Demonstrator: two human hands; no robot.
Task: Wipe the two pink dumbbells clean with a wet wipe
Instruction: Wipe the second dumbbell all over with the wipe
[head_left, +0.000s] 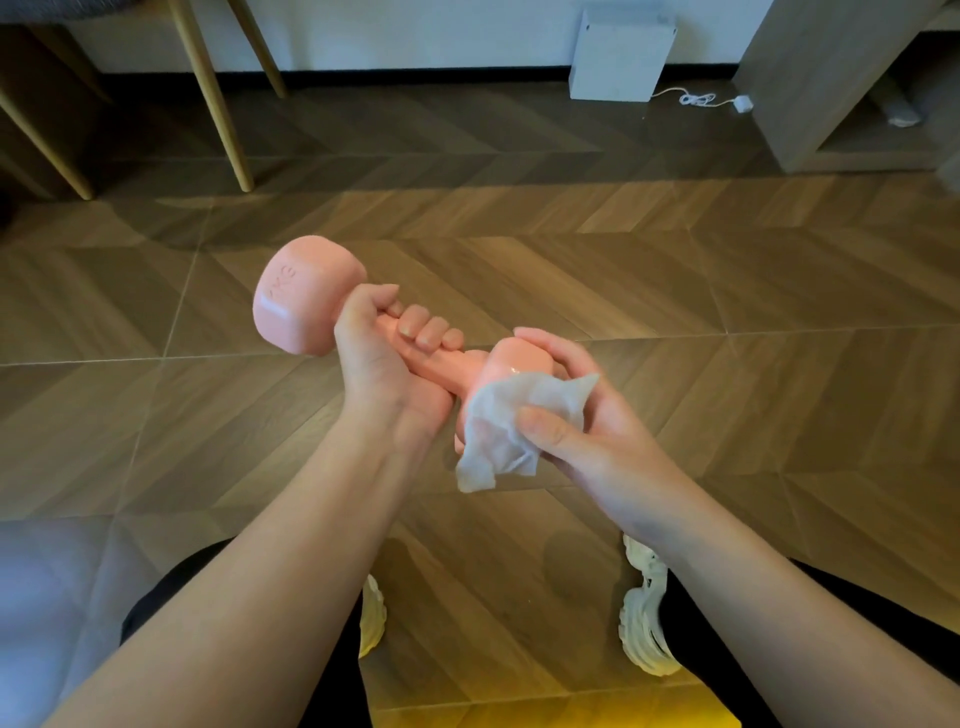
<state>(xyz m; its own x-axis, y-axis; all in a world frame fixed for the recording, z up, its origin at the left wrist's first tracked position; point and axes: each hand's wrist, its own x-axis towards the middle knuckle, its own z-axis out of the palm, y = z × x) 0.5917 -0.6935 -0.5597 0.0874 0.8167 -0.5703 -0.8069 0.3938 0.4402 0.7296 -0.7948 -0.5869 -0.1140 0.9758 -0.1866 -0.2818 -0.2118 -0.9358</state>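
Fingers (431, 332) of your left hand (379, 364) wrap the pink dumbbell (306, 296) at its handle, right hand (597, 431) pinches the wet wipe (493, 431) on the four-o'clock head; rotate to reach every face.

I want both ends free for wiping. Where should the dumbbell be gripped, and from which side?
Grip the dumbbell by its narrow handle, coming in across its length, as the left hand does. Fingers can wrap the slim handle, the flared heads stop it slipping, and both are left bare for the wipe.
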